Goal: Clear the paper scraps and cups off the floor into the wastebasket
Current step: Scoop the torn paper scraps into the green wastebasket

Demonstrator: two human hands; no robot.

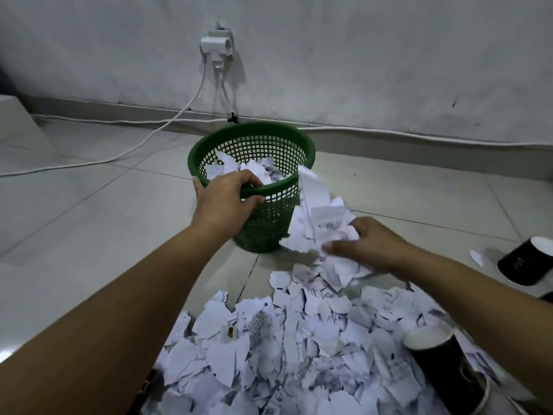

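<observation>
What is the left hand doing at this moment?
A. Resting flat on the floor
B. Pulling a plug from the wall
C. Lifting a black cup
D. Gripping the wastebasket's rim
D: the left hand has its fingers curled over the near rim of the wastebasket, while the right hand holds a bunch of scraps beside it.

Both arms are bare and reach forward from the bottom edge of the view. The left arm goes from the lower left corner up to the middle, almost straight, and the left hand (225,196) is seen from its back. Its fingers (254,180) curl over a rim and the thumb presses below it, so the hand grips. The right arm comes from the right side, and the right hand (369,245) is lower and nearer. Its fingers pinch a bunch of paper; they look blurred.
</observation>
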